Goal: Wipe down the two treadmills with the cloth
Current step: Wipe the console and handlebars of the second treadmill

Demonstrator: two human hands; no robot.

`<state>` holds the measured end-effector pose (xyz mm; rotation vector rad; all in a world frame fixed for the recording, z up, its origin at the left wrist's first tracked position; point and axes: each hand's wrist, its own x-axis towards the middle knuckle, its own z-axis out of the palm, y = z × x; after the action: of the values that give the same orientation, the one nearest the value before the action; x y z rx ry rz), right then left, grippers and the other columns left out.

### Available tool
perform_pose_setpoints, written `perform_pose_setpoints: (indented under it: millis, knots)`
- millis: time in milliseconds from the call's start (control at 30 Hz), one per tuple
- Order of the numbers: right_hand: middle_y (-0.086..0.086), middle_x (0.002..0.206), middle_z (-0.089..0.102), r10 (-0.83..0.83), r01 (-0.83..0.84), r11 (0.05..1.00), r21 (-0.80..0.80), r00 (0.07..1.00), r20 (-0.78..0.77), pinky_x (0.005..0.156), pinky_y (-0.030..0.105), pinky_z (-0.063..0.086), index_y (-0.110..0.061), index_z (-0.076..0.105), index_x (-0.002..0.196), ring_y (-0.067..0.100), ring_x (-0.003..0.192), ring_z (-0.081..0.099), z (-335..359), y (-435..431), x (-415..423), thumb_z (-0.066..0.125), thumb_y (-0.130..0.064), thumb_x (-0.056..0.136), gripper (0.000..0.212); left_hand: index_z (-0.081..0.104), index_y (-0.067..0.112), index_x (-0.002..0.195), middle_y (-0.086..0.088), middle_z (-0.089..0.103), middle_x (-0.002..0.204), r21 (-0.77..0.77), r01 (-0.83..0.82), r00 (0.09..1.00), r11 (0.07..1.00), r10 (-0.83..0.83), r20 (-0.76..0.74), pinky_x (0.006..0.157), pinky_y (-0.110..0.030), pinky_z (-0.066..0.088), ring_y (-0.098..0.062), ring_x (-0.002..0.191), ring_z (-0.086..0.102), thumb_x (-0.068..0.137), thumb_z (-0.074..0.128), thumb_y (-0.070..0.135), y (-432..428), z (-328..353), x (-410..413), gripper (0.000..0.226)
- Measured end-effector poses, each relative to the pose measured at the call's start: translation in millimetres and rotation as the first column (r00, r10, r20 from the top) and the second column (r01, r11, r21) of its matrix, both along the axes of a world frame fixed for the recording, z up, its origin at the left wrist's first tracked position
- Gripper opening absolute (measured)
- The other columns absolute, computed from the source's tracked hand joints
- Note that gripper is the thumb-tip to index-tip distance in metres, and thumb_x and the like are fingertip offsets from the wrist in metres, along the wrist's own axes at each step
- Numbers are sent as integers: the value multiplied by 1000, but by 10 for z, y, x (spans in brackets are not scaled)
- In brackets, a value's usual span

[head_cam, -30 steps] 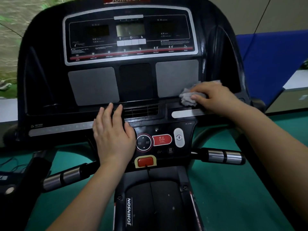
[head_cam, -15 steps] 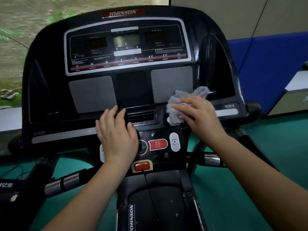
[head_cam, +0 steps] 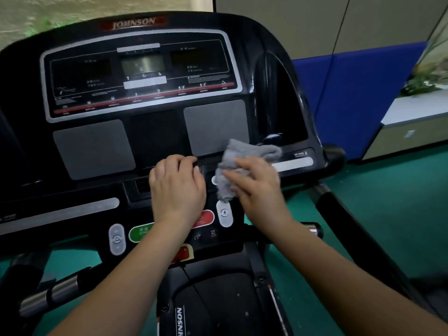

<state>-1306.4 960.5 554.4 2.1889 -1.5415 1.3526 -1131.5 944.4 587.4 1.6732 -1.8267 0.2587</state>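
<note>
- On the lower right of the treadmill (head_cam: 264,57) console, just under the right-hand grey panel (head_cam: 215,127), sits your cloth (head_cam: 240,151), a crumpled grey wad pressed to the black face.
- Its longer run goes up and down the console. The top edge overlaps the bottom corner of that grey panel, and the bottom end stops just above the oval button (head_cam: 225,214) with the walking figure. One fold at the top trails off to the right, towards the pale strip (head_cam: 293,163).
- Your right hand (head_cam: 257,187) lies on the cloth from the lower right, with your fingers (head_cam: 236,163) pointing up and to the left across its middle. Cloth shows above them and also below them on the left, so the fingers cross its long axis rather than run along it.
- Those fingers are bent over the wad and hold it against the console. The thumb is hidden, and the hand is blurred.
- Your left hand (head_cam: 178,187) rests just beside the cloth, on its left, with a narrow gap between them. Its fingers are curled in, with the knuckles at the ledge under the dark middle panel (head_cam: 155,134), and you have nothing in it.
- Your left wrist covers part of the red button (head_cam: 206,218); the green button (head_cam: 139,232) shows to its left.
- Beyond the treadmill's right side are the green floor (head_cam: 388,226) and a blue mat (head_cam: 358,98) standing upright against the wall.
</note>
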Motion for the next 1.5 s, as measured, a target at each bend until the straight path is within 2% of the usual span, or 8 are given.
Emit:
perform_pose_setpoints:
  millis: [167,267,500,600,767,933,1367,1500]
  knots:
    - [7,125,62,82,-78,996,34,988,-133,99,35,39,-22,72,111,25,115,55,49,-52,-393,66,-17,81,31,65,17,112,-5,59,109,-8,-2,1000,1000,2,1,97,-46,37,-27,103,49,90,46,27,18,4,-11,31]
    - [10,127,58,-124,107,984,141,986,112,105,10,30,-16,72,111,8,114,46,84,-61,-908,66,-4,84,30,65,17,112,-5,58,108,8,-12,1000,1000,12,2,97,-47,37,-28,102,49,89,41,29,21,18,-29,35]
    - [-1,117,43,-342,395,918,-19,816,466,97,8,35,-10,65,120,13,108,47,189,209,-1014,57,-8,93,28,65,16,112,-5,58,109,-3,-9,1000,1000,9,12,99,-46,35,-27,103,48,91,49,25,38,2,-25,28]
    - [-1,124,45,-386,379,914,147,697,604,94,-1,32,-12,62,125,10,113,46,3,251,-992,57,-9,94,32,65,15,111,-6,58,108,-15,-10,1000,1000,11,12,98,-46,35,-28,102,48,91,46,25,36,3,-36,30]
    - [-3,142,50,-422,309,898,313,809,410,116,26,29,-17,60,129,12,134,40,-84,34,-1088,54,-11,95,35,66,13,109,-9,59,105,-13,-14,999,1000,15,28,92,-47,37,-31,98,49,87,40,28,23,15,-53,37]
    - [2,140,53,-364,258,910,325,874,324,106,5,20,-12,62,126,14,130,46,273,-276,-1238,58,-8,93,34,65,13,109,-9,59,105,-11,-22,999,1000,22,39,92,-48,37,-31,98,49,87,39,28,23,9,-60,38]
    - [2,143,49,-280,246,951,186,941,190,105,8,17,-15,59,130,15,132,43,1007,-1284,-1150,56,-10,94,36,65,14,108,-6,59,103,-6,-16,999,1000,16,48,91,-44,35,-28,98,49,86,37,29,10,27,-62,39]
    - [5,144,48,-221,198,970,144,960,171,95,-9,5,-12,58,131,17,134,39,1203,-1602,-1098,52,-10,96,36,65,14,108,-5,58,103,2,-21,997,1000,21,68,91,-42,35,-27,97,49,86,39,28,3,17,-50,37]
